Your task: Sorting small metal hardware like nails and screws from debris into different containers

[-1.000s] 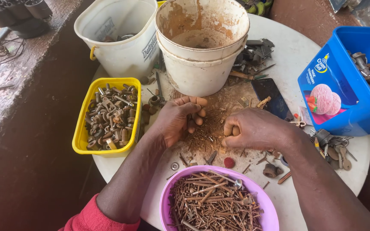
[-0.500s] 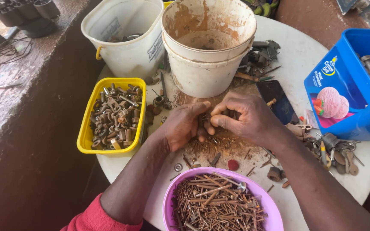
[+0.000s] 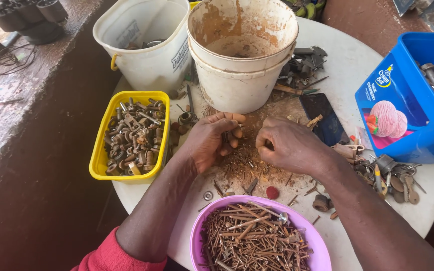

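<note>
Two hands meet over the small heap of rusty nails and grit (image 3: 244, 163) at the middle of the round white table (image 3: 350, 62): the left hand (image 3: 209, 140) curls its fingers around a few small pieces, the right hand (image 3: 287, 145) is closed, though on what I cannot tell. One careless sweep could scatter rusty bits off the near edge or prick a finger. At the right edge sits a blue rectangular ice-cream tub (image 3: 408, 105) with a pink scoop label.
</note>
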